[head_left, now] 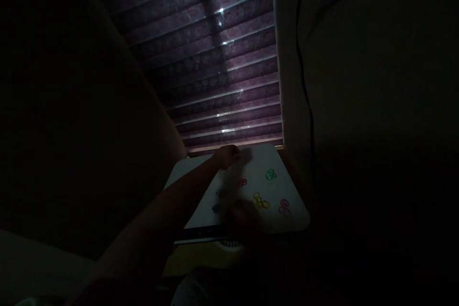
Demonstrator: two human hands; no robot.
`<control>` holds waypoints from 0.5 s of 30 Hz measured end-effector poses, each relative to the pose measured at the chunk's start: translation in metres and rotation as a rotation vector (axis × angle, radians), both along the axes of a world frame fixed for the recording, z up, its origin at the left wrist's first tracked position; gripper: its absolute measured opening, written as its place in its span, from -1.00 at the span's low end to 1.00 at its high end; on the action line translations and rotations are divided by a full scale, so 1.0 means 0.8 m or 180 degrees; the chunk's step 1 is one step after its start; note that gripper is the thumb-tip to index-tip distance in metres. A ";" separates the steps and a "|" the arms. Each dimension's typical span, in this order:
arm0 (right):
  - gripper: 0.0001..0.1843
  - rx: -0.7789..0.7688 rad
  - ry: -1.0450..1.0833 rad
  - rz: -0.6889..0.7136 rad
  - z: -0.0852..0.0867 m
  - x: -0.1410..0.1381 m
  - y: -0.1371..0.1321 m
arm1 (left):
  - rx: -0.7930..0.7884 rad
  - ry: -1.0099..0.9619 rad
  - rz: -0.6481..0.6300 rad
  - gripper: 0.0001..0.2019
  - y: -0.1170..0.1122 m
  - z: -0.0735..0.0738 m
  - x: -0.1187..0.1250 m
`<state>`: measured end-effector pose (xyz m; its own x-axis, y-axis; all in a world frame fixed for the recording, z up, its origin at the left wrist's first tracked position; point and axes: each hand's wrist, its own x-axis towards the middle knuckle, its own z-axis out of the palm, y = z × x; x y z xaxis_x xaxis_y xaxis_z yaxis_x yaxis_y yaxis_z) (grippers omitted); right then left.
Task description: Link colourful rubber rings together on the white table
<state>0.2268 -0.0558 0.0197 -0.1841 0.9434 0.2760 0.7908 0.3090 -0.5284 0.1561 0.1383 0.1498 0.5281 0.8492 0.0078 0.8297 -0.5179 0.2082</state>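
Observation:
It is very dark, so detail is poor. My left hand (227, 156) is at the far edge of a pale board with rounded corners (244, 162). Its fingers look curled together, and anything between them is hidden. Near the board's front edge, my right hand (245, 220) is dim and blurred, with its fingers hard to make out. Small coloured rings lie in groups: green rings (270, 174), red rings (243, 182), yellow rings (260, 201) and pink-purple rings (284, 207). A dark blue piece (215, 208) lies left of my right hand.
A window blind with purple bands (222, 67) rises behind the board. Dark walls stand on both sides, with a black cable (301, 67) hanging on the right one. Below the board's front edge, a yellowish surface (197, 258) and a pale ribbed round object (230, 245) show.

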 end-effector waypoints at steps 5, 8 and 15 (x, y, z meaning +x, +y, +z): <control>-0.79 0.0104 0.0060 0.0004 -0.003 0.000 -0.001 | -0.0089 -0.0082 -0.0407 -0.40 0.000 0.003 -0.084; -0.83 0.0093 0.0061 0.0008 -0.004 0.001 0.000 | -0.0338 -0.0204 -0.0739 -0.53 -0.001 -0.011 -0.088; -0.84 -0.0003 0.0195 -0.0088 -0.006 -0.004 0.000 | 0.0007 -0.0444 -0.0442 -0.62 0.031 -0.032 -0.070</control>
